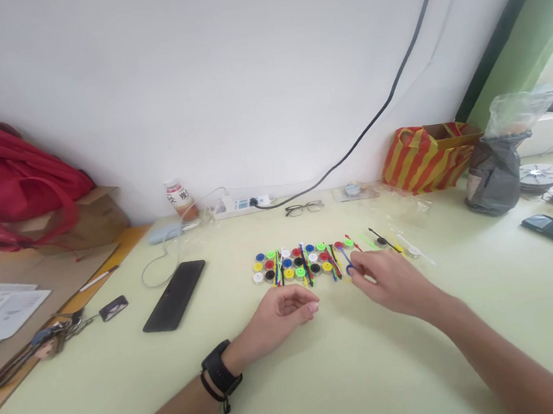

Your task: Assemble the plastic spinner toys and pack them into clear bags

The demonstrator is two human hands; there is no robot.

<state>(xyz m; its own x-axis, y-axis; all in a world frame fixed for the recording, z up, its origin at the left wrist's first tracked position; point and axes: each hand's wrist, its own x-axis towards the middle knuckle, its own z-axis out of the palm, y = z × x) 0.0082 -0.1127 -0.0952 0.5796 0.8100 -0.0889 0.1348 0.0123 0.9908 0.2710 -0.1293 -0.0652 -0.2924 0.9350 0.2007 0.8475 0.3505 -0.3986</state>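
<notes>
My right hand (391,280) is closed in a pinch on a blue plastic arrow (346,256) at the right part of the rows, its fingers hiding some of what lies beneath. Loosely curled, my left hand (284,313) rests on the table just in front of the rows, with nothing seen in it. Several small round discs with coloured centres (289,273) stand in short columns. Between the columns lie bundles of thin coloured arrows (306,265). Right of the pinch are a black arrow (375,236), a white arrow (418,247) and more discs.
A black phone-like slab (174,297) lies left on the table (299,392). Behind are a bottle (181,200), a power strip (240,204) and glasses (304,208). A striped bag (426,158) and a grey bag (491,174) stand right; keys (67,330) lie left.
</notes>
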